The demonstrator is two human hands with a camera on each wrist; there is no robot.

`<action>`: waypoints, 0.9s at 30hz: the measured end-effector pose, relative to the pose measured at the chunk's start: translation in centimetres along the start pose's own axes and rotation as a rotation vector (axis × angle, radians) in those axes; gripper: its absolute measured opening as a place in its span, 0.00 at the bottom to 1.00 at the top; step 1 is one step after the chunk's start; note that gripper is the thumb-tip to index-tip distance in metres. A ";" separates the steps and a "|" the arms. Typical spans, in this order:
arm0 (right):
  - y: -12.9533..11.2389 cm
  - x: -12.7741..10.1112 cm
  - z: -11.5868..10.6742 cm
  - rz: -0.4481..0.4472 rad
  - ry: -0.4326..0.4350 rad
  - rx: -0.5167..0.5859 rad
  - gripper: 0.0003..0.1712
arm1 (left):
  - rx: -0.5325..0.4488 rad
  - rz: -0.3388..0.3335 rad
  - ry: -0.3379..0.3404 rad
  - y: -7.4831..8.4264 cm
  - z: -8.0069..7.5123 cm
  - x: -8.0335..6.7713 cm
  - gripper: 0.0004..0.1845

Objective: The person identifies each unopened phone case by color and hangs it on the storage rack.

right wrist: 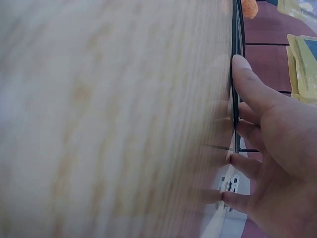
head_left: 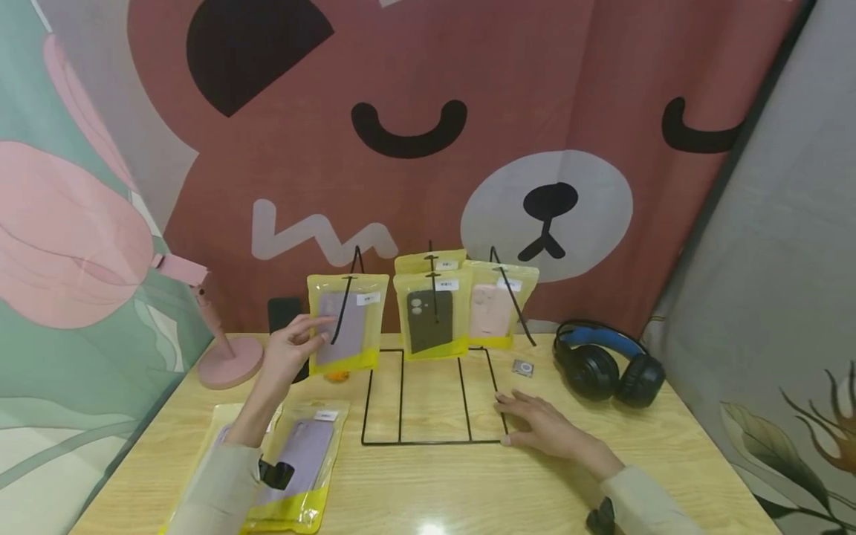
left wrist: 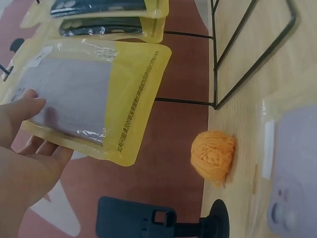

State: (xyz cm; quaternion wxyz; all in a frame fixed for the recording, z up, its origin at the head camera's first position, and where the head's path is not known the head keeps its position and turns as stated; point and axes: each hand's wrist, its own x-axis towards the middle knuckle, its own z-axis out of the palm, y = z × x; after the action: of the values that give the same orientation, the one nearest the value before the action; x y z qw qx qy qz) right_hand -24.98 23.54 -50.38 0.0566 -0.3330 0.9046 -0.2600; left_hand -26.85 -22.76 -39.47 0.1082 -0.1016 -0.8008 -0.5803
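Yellow-bordered clear plastic pouch with a lilac phone case inside [head_left: 346,321] hangs from the left hook of a black wire display stand [head_left: 431,405] at centre frame in the head view; the left hand [head_left: 292,343] pinches its left edge, thumb on the front and fingers curled behind, as the left wrist view shows. A small white label sits at the pouch's upper right and a line of small print runs along its yellow side strip, both too small to read. On the middle hook hangs a like pouch holding a dark green case [head_left: 431,316], with another pouch behind it, and on the right hook a pouch with a pale pink case [head_left: 498,313]; their white labels are also unreadable. The right hand [head_left: 545,427] lies flat on the light wooden tabletop [head_left: 441,490], fingers straight and spread, its fingertips touching the lower right corner of the stand's base frame. At lower left of the head view two more yellow pouches with lilac cases [head_left: 294,468] lie flat near the table's front edge. A small orange ball of yarn [left wrist: 213,156] rests just left of the stand's base. Black over-ear headphones with a blue band [head_left: 608,364] sit toward the right edge, and a pink round-based stand [head_left: 227,357] at the left edge. Bare wood lies open along the front edge between the two forearms.
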 end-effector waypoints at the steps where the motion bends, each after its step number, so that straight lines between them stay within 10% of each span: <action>1: 0.1 0.0 0.1 0.000 -0.003 0.001 0.38 | -0.011 -0.011 0.000 -0.1 0.1 0.3 0.19; 12: 0.3 0.1 0.5 -0.009 0.002 -0.007 0.38 | -0.032 -0.072 -0.044 -0.7 0.5 2.1 0.22; 20: 0.3 0.4 0.7 0.004 -0.006 -0.017 0.39 | 0.014 -0.011 -0.100 -1.5 -1.5 0.2 0.24; 27: 0.5 0.2 0.4 0.015 0.008 -0.018 0.38 | 0.413 -0.013 -0.047 -3.4 -5.4 -4.7 0.22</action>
State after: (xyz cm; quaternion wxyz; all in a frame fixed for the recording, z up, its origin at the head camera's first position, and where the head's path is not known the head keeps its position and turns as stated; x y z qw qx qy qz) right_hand -25.28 23.56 -50.92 0.0520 -0.3257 0.9097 -0.2525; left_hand -23.05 -29.07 -42.27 0.1042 -0.0854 -0.9057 -0.4019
